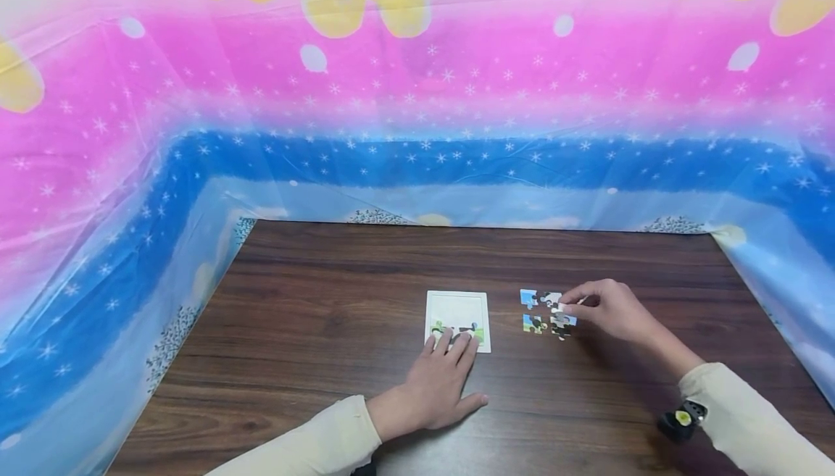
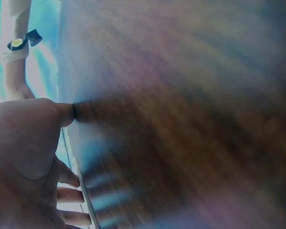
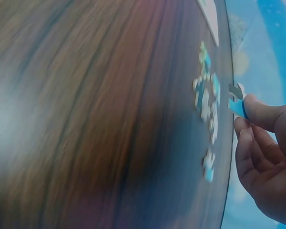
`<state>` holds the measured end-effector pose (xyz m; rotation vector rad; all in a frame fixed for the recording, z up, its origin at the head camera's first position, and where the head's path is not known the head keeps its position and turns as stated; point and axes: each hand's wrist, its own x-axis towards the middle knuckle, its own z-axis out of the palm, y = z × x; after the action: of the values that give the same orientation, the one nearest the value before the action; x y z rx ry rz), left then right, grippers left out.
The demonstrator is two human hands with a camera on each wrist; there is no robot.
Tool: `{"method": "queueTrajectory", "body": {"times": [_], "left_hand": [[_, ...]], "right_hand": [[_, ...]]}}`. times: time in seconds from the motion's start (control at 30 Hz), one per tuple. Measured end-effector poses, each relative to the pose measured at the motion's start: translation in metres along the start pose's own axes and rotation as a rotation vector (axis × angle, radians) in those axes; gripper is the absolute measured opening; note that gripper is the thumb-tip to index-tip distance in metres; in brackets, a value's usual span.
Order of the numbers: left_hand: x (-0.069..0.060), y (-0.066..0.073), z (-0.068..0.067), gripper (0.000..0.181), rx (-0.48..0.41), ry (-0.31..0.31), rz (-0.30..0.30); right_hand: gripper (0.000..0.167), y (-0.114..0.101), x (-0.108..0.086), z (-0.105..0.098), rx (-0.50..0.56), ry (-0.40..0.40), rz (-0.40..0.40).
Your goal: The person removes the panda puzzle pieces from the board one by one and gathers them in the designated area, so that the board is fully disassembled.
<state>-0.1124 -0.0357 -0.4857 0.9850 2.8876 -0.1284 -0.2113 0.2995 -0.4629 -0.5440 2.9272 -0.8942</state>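
Observation:
My left hand (image 1: 440, 385) lies palm down with its fingers extended over the lower edge of a white puzzle tray (image 1: 457, 301). Jigsaw pieces with green and dark print (image 1: 479, 332) fill the tray's lower part, partly hidden under those fingertips. To the right of the tray, my right hand (image 1: 613, 309) pinches a jigsaw piece (image 3: 237, 108) between thumb and fingers, with a blue area showing on it. Several loose jigsaw pieces (image 1: 533, 324) lie below and beside that hand. In the right wrist view the held piece is raised off the table, apart from the loose pieces (image 3: 205, 100).
A dark wooden table (image 1: 313, 302) carries everything. Its back edge and sides meet a pink and blue cloth (image 1: 457, 164) with snowflakes and butterflies. A black strap device (image 1: 680, 422) sits at the right wrist by the pale sleeve (image 1: 744, 411).

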Motion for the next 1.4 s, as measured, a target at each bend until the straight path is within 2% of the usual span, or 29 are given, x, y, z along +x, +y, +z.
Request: {"method": "queueTrajectory", "body": {"times": [0.2,0.37,0.67,0.8,0.93,1.2,1.4], "left_hand": [[0.0,0.0,0.0,0.084,0.01,-0.004,-0.001],[0.0,0.0,0.0,0.084,0.002,-0.004,-0.002],[-0.001,-0.001,0.001,0.084,0.004,0.0,-0.006],[0.0,0.0,0.001,0.083,0.009,0.0,-0.004],[-0.001,0.001,0.001,0.083,0.017,-0.003,-0.008],[-0.001,0.008,-0.004,0.083,0.062,0.012,-0.039],[0.001,0.017,-0.003,0.084,0.044,0.028,-0.068]], "right_hand": [[0.01,0.017,-0.01,-0.005,-0.057,0.023,0.019],[0.009,0.027,-0.018,-0.007,-0.066,0.01,0.026],[0.009,0.034,-0.023,-0.004,-0.093,-0.023,0.008],[0.008,0.036,-0.024,-0.001,-0.128,-0.013,-0.026],[0.008,0.037,-0.024,0.002,-0.136,-0.003,-0.024],[0.009,0.027,-0.018,-0.002,-0.097,0.033,-0.016],[0.009,0.006,-0.005,0.003,-0.043,0.005,-0.048]]}}
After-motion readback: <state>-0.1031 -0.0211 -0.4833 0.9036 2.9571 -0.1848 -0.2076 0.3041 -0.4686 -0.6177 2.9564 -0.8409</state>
